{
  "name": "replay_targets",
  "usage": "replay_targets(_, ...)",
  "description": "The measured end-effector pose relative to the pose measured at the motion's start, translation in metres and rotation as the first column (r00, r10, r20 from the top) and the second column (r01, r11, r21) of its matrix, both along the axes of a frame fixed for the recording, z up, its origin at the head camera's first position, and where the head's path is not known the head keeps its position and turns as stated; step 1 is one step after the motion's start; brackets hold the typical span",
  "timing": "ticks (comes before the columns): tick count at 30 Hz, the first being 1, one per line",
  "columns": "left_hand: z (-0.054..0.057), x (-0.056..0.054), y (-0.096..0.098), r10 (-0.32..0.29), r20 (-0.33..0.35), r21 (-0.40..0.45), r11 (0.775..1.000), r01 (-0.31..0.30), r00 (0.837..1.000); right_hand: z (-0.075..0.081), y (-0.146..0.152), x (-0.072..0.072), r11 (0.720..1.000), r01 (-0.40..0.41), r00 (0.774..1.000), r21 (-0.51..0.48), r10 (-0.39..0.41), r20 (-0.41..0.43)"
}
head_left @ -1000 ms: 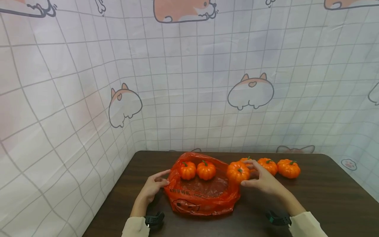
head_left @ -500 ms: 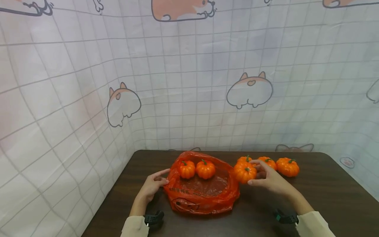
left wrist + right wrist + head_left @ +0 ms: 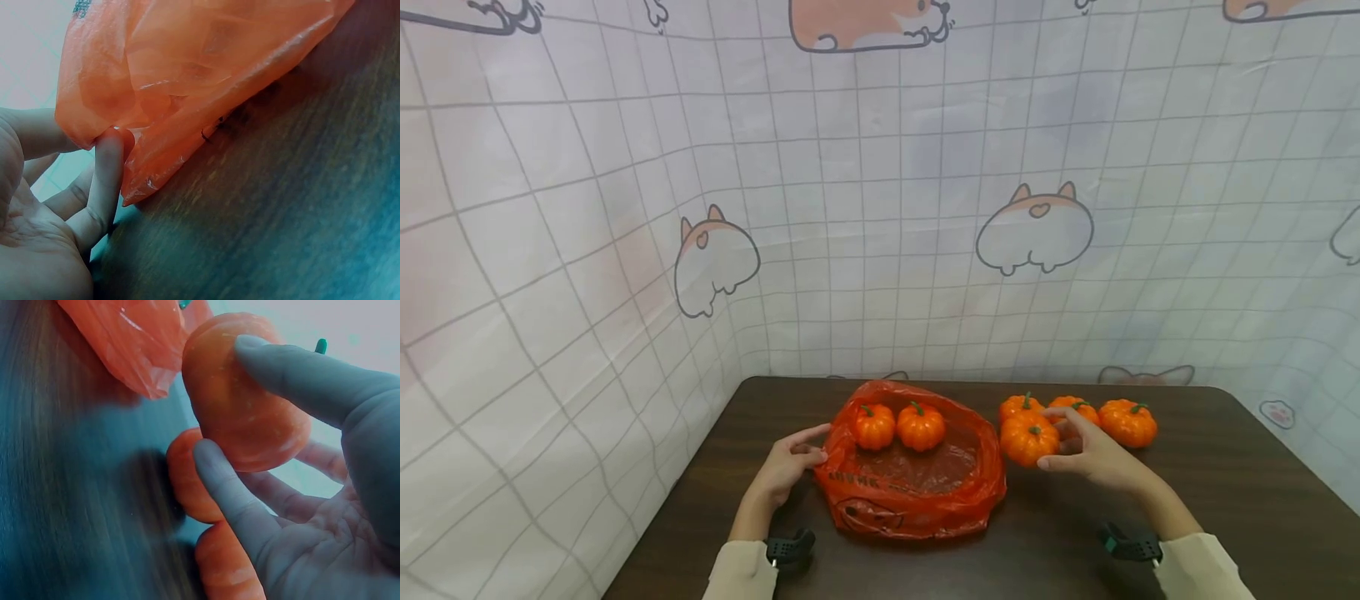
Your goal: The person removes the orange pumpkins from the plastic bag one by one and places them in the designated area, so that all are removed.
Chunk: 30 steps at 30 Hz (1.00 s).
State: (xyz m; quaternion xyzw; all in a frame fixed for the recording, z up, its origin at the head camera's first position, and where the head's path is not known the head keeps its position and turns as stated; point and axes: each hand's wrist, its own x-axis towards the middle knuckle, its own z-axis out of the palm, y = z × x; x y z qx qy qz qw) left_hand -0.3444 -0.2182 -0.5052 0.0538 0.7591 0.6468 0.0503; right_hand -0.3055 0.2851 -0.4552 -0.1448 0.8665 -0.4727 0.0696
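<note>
An open red plastic bag [image 3: 910,512] lies on the table with two small orange pumpkins, one on the left [image 3: 874,428] and one on the right [image 3: 921,428], at its back. At the bag's left side my left hand [image 3: 782,472] pinches its edge; the left wrist view shows the fingertips [image 3: 107,147] against the plastic. Just right of the bag, my right hand [image 3: 1093,457] holds another pumpkin [image 3: 1028,440] between thumb and fingers. In the right wrist view this pumpkin [image 3: 244,406] is raised off the table, its green stem partly behind the thumb.
Behind the held pumpkin, a row of further pumpkins stands on the dark wooden table [image 3: 1210,492]: a near one [image 3: 1013,407], a partly covered one [image 3: 1067,406] and a right one [image 3: 1127,423]. A white cloth [image 3: 880,325] with drawn dogs hangs behind and at the left.
My right hand has carried the pumpkin rightward, from over the bag's right rim to beside it, in front of the row. My left hand has stayed at the bag's edge.
</note>
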Motion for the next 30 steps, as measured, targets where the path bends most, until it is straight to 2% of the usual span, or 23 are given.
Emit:
replay_targets(11,-0.001,0.000,0.000,0.014,0.001,-0.005,1.000,-0.014,1.000,-0.008,0.007,0.000,1.000,-0.023,0.999,0.015,0.022,0.029)
replay_targets(17,-0.001,0.001,0.000,0.013,0.000,-0.009,1.000,-0.013,1.000,-0.015,0.012,-0.002,0.997,-0.075,0.996,-0.001,0.075,0.040)
replay_targets(24,0.000,0.001,0.001,0.016,0.004,-0.012,1.000,-0.016,1.000,-0.020,0.020,-0.006,0.997,-0.073,0.996,0.002,0.073,0.059)
replay_targets(30,0.000,0.000,0.002,0.018,0.004,-0.011,1.000,-0.018,1.000,-0.023,0.031,-0.007,0.996,-0.082,0.996,0.032,0.081,0.030)
